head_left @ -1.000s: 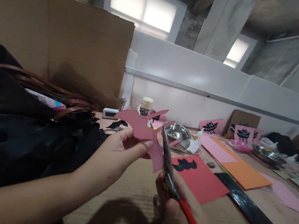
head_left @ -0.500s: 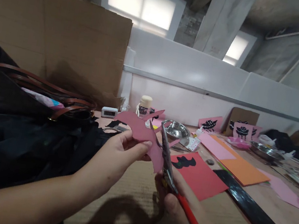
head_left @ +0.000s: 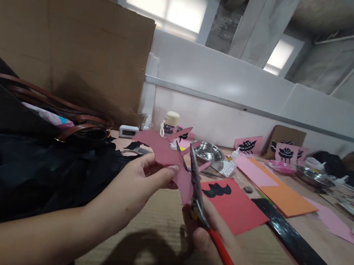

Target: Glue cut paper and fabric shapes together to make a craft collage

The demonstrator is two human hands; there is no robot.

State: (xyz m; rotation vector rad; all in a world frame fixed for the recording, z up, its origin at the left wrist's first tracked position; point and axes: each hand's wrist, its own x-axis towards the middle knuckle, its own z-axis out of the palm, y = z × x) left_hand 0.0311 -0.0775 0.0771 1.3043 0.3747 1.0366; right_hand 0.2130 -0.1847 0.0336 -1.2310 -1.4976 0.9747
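Observation:
My left hand (head_left: 150,180) pinches a curved pink paper cutout (head_left: 169,156) between thumb and fingers, above the table. In my right hand (head_left: 208,243) is a pair of scissors (head_left: 196,204) with red handles, its metal blades pointing up and away from me. The blades are parted, and the pink paper's right edge lies between them. Thin strips of the paper stick out past the blades. Beyond the scissors, a black paper shape (head_left: 218,190) rests on a red sheet (head_left: 238,212).
A dark bag (head_left: 30,111) and black cloth (head_left: 17,182) take up the left side. Behind my hands stand a small digital clock (head_left: 128,131) and a steel bowl (head_left: 208,151). To the right lie an orange sheet (head_left: 283,192) and a long black glossy object (head_left: 291,239).
The view has shifted very slightly. Both hands, the pink paper and the scissors keep nearly the same pose, with the blades still parted around the paper's edge.

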